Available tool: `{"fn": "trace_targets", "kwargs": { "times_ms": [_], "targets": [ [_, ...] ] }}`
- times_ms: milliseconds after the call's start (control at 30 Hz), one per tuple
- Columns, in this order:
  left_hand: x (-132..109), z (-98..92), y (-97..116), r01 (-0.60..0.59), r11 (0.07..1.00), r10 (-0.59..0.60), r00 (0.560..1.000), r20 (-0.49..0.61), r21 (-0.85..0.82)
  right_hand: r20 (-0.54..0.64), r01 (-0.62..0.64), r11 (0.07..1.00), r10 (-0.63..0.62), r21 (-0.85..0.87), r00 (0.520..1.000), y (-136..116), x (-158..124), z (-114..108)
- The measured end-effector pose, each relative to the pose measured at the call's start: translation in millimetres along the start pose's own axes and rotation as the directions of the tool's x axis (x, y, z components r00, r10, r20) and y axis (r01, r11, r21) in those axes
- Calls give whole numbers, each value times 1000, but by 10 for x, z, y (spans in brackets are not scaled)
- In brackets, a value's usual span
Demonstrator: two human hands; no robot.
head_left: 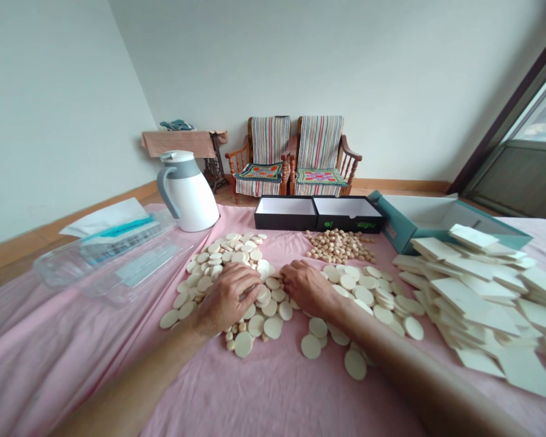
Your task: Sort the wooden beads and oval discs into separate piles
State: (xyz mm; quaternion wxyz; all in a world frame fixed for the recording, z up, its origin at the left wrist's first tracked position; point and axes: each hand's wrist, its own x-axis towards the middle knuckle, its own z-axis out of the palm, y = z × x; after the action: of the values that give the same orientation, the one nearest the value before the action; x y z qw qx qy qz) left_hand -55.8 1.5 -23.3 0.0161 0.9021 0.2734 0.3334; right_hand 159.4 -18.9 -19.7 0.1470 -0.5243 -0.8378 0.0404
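My left hand (pixel 230 291) is closed over the left pile of round wooden discs (pixel 256 326), its fingers bent and pressed together. What lies inside its curl is hidden. My right hand (pixel 307 283) reaches in from the right between the two disc piles. Its fingertips are drawn together at the edge of the left pile, and anything in them is too small to name. Small wooden cubes (pixel 230 335) show among the discs near my left wrist. A second spread of discs (pixel 364 295) lies beside and partly behind my right forearm.
Wooden beads (pixel 339 244) lie in front of a black two-part box (pixel 286 222). Square wooden tiles (pixel 473 303) are heaped at right by a teal box (pixel 398 233). A white jug (pixel 193 200) and clear plastic cases (pixel 68 264) stand at left on the pink cloth (pixel 255 400).
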Motion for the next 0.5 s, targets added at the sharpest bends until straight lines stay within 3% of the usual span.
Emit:
{"fn": "trace_targets", "kwargs": {
  "times_ms": [200, 333, 400, 500],
  "targets": [
    [10, 7, 1, -2, 1000, 2, 1000, -2, -5, -37, -48, 997, 50, 55, 998, 43, 1, 93],
    [4, 9, -1, 4, 1000, -4, 1000, -1, -3, -118, -95, 993, 102, 66, 988, 213, 15, -22],
    [-2, 9, -2, 8, 1000, -8, 1000, 0, -4, -231, -181, 983, 181, 20, 956, 364, 21, -149],
    [-6, 10, -1, 9, 1000, -9, 1000, 0, -7, -428, -303, 950, 247, -69, 870, 554, 24, -315]
  ]
}}
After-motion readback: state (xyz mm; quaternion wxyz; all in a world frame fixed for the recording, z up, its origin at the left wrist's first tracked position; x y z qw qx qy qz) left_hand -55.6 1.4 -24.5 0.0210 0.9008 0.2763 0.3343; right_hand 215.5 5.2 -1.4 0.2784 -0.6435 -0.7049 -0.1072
